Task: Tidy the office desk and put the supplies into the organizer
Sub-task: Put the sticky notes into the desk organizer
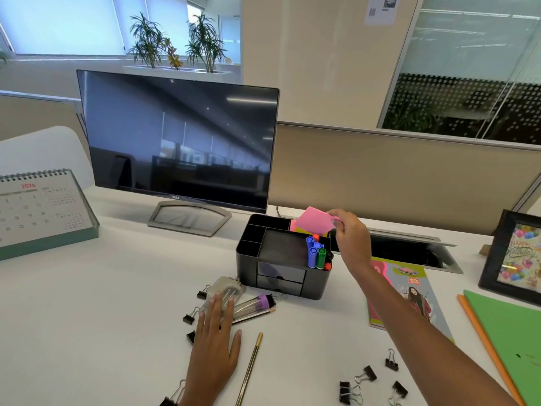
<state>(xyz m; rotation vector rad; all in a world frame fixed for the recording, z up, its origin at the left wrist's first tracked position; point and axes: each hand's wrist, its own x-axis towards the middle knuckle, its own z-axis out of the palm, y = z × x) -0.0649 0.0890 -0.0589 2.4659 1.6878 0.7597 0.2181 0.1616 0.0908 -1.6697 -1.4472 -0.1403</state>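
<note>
A black desk organizer stands on the white desk in front of the monitor, with blue and green markers upright in its right compartment. My right hand pinches a pink sticky-note pad above the organizer's back right compartment, where more pink and yellow notes show. My left hand lies flat, fingers straight, on a grey hole punch. A clear pen case with a purple cap lies beside it. A gold pen lies just right of my left hand.
Black binder clips lie scattered: several near the hole punch and several at the front right. A monitor, desk calendar, colourful booklet, green and orange folders, a picture frame and an open cable tray surround the area.
</note>
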